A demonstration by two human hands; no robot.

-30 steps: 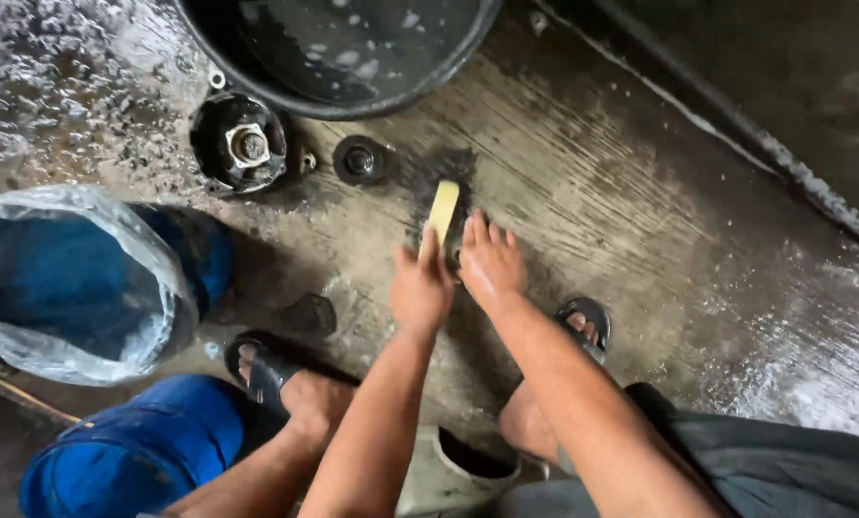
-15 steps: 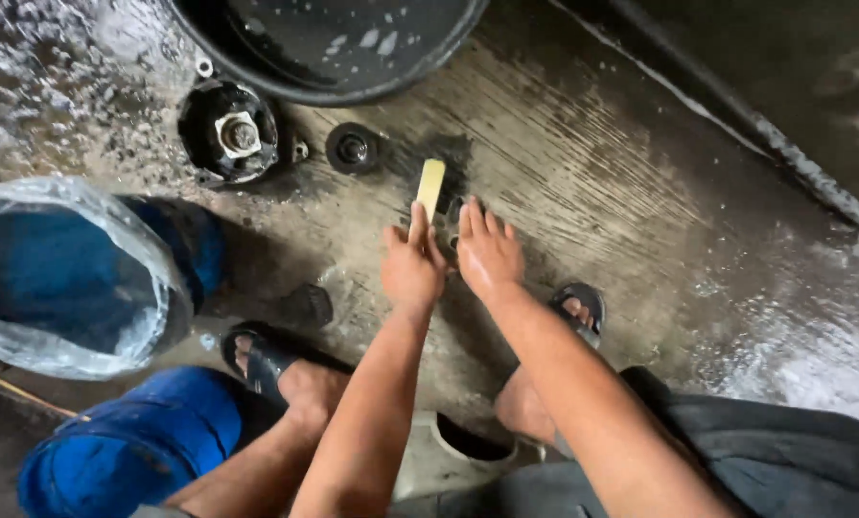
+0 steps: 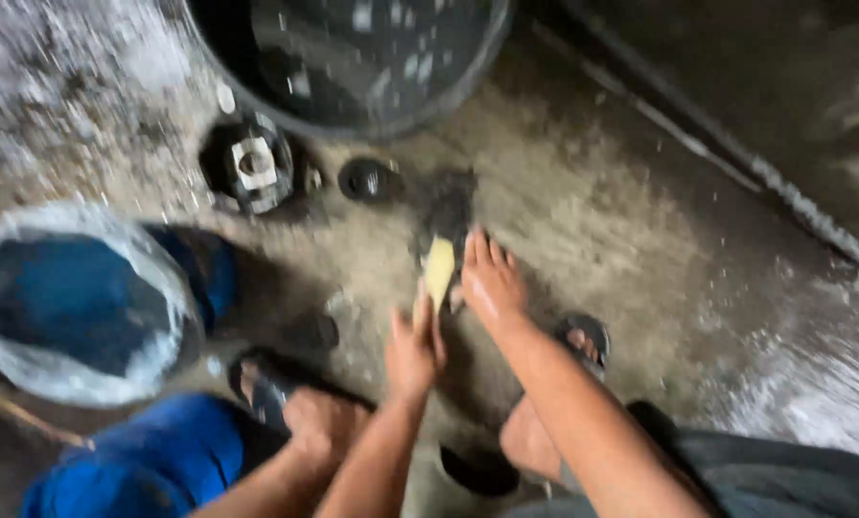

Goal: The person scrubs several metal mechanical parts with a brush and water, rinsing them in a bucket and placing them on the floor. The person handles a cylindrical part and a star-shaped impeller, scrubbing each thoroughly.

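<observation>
Yellow brush point(image 3: 438, 270): we are gripping it in our left hand point(image 3: 413, 347); our right hand point(image 3: 488, 285), fingers flat, is pressing a dark part point(image 3: 446, 213) below the black tub point(image 3: 353, 58).

Pale yellow brush point(image 3: 438, 270) over a dark, black part point(image 3: 446, 213). Black round cap point(image 3: 366, 179) beside it; black housing with a pale whitish centre point(image 3: 249, 165). Large black tub point(image 3: 353, 58) at the floor's far edge. Deep blue bucket lined with cloudy clear plastic point(image 3: 80, 302). Grey-brown wet floor point(image 3: 602, 201), streaked and speckled white. Black sandals point(image 3: 266, 388).
</observation>
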